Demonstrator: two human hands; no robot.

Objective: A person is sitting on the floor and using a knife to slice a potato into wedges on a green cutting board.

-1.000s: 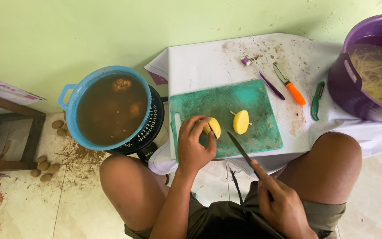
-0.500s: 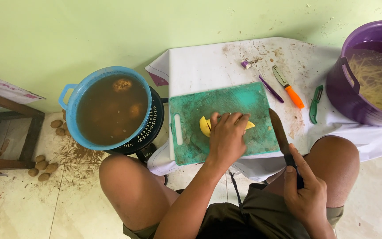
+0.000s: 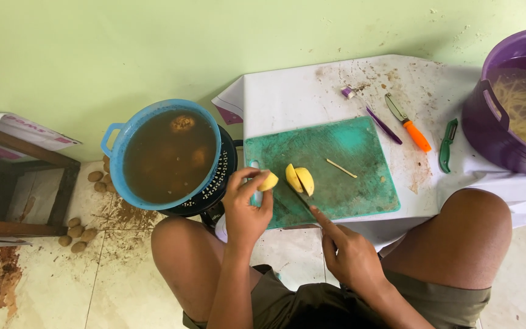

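My left hand (image 3: pixel 246 210) holds a yellow peeled potato piece (image 3: pixel 268 181) at the left edge of the green cutting board (image 3: pixel 348 146). My right hand (image 3: pixel 349 256) grips a dark knife (image 3: pixel 299 196) by its handle, forefinger along the spine, the blade lying on the board. The blade tip is beside two cut potato halves (image 3: pixel 299 179) that lean together on the board. One thin potato stick (image 3: pixel 341 168) lies further right on the board.
A blue bucket (image 3: pixel 112 135) of brown water with potatoes sits on a black basket at left. A purple tub (image 3: pixel 488 116) of cut potato sticks stands at right. An orange-handled knife (image 3: pixel 410 125), a purple tool (image 3: pixel 383 125) and a green peeler (image 3: pixel 445 146) lie on the white cloth. Unpeeled potatoes (image 3: pixel 77 234) lie on the floor.
My left hand drew back from the middle of the board to its left edge with one potato piece. My right hand brought the knife from beside my knee onto the board.
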